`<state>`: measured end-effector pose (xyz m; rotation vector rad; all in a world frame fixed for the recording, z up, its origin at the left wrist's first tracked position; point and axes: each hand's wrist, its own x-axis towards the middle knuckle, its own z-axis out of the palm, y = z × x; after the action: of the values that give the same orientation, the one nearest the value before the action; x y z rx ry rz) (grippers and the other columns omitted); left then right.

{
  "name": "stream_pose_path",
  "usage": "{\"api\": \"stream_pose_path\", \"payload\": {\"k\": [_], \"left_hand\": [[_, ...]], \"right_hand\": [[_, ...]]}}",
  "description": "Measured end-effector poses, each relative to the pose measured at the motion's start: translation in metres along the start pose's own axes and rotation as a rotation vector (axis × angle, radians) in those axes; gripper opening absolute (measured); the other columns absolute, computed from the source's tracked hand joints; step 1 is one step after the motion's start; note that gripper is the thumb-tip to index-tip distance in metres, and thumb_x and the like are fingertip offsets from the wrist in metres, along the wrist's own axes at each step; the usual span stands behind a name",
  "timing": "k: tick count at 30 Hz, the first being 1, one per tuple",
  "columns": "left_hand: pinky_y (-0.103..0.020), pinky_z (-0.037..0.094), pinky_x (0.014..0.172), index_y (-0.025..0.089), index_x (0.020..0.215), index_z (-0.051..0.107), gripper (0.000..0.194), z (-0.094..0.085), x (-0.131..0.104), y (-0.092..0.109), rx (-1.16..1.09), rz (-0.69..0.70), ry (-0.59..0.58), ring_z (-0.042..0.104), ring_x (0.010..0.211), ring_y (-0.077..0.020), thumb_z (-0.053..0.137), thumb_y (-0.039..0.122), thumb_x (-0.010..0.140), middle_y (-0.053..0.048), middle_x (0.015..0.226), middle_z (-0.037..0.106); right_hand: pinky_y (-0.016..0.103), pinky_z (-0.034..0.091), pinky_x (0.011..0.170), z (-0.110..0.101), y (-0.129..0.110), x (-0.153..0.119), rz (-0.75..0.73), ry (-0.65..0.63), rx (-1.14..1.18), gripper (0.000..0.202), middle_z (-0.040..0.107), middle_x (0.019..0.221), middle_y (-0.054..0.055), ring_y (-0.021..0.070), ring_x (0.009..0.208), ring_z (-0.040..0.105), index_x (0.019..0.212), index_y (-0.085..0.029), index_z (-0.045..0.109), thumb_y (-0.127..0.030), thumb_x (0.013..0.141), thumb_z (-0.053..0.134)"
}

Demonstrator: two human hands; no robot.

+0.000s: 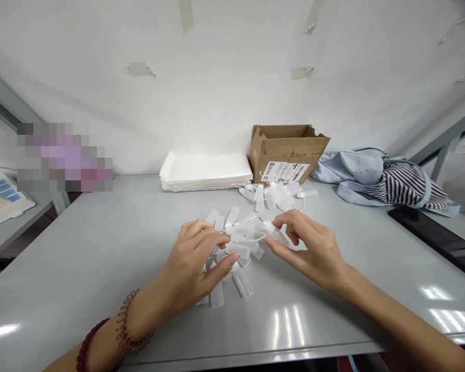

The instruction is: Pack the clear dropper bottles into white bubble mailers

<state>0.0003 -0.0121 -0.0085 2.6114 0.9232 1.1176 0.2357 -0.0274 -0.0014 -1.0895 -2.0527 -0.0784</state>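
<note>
My left hand (194, 266) grips a bunch of small translucent white plastic tags (238, 243) strung together, just above the grey table (101, 258). My right hand (312, 248) pinches one single tag (276, 233) of the same kind between thumb and fingers, its tip at the bunch. More loose tags (240, 283) lie under and beside my left hand. A second heap of tags (275, 195) rests farther back, in front of the cardboard box.
An open cardboard box (284, 150) with a label stands at the back by the wall. A stack of white flat trays (205, 171) lies to its left. Crumpled blue and striped cloth (387, 181) lies at the right. A neighbouring table (8, 227) is at the left.
</note>
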Motion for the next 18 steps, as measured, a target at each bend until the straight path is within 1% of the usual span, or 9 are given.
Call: {"api": "stream_pose_path", "payload": {"k": [3,7,12,15,18], "left_hand": [[-0.036,0.041,0.076,0.018,0.088,0.056,0.003,-0.0008,0.0002,0.0016,-0.009,0.012,0.013,0.051,0.077,-0.0167,0.058,0.016,0.087,-0.001,0.077,0.063],[-0.035,0.041,0.075,0.018,0.088,0.056,0.011,-0.0037,0.0016,0.0066,-0.042,0.052,0.048,0.050,0.076,-0.0155,0.057,0.007,0.085,0.000,0.073,0.063],[-0.035,0.042,0.074,0.018,0.089,0.057,0.012,-0.0056,0.0028,0.0099,-0.030,0.067,0.062,0.052,0.075,-0.0159,0.056,0.006,0.085,0.000,0.073,0.064],[-0.035,0.042,0.076,0.018,0.091,0.057,0.013,-0.0046,0.0017,0.0085,-0.016,0.080,0.053,0.052,0.077,-0.0162,0.056,0.007,0.086,-0.001,0.075,0.065],[-0.036,0.042,0.077,0.019,0.093,0.058,0.014,-0.0034,0.0007,0.0074,-0.007,0.086,0.041,0.053,0.079,-0.0170,0.056,0.007,0.085,-0.001,0.078,0.066]], "right_hand": [[0.024,0.041,0.051,0.0016,-0.0004,-0.0016,-0.041,-0.022,0.034,0.015,0.058,0.075,0.001,0.0121,0.056,0.051,0.097,-0.022,0.050,-0.022,0.085,0.060],[0.024,0.044,0.053,0.0028,-0.0009,-0.0021,-0.068,-0.043,0.055,0.016,0.060,0.077,0.002,0.0128,0.061,0.055,0.097,-0.020,0.050,-0.021,0.085,0.060],[0.023,0.047,0.053,0.0031,-0.0028,-0.0033,-0.145,-0.135,0.051,0.012,0.064,0.083,0.006,0.0138,0.067,0.060,0.098,-0.018,0.054,-0.023,0.088,0.057],[0.023,0.050,0.054,0.0033,-0.0044,-0.0044,-0.189,-0.159,0.020,0.012,0.066,0.085,0.007,0.0149,0.071,0.063,0.100,-0.017,0.056,-0.024,0.089,0.055],[0.024,0.051,0.054,0.0025,-0.0060,-0.0045,-0.200,-0.185,0.008,0.012,0.066,0.085,0.007,0.0152,0.071,0.063,0.099,-0.016,0.058,-0.024,0.090,0.054]]}}
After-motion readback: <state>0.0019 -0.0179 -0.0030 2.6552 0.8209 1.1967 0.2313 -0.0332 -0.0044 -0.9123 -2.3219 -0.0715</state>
